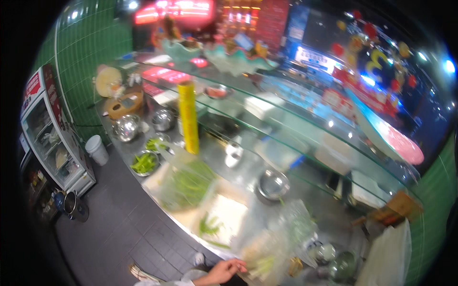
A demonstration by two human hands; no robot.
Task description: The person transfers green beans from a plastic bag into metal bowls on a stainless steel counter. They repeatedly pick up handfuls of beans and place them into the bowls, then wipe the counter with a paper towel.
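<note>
My left hand (227,270) reaches in from the bottom edge, fingers curled beside a clear plastic bag (264,262) of pale green stalks. Blur hides whether the fingers grip the bag. My right hand is out of view. Just beyond the hand, a white plastic tub (229,209) holds a few green vegetable pieces at its near end. Left of that tub lies a clear bag of long green vegetables (191,182). Another crumpled plastic bag (298,221) with something green in it lies to the right of the tub.
Steel bowl of cut greens (144,163) stands near the counter's left edge. A yellow film roll (188,118) stands upright before glass shelves (247,125). A steel bowl (273,184) sits behind the tub. On the floor are a white bucket (96,150) and a dark bin (77,207).
</note>
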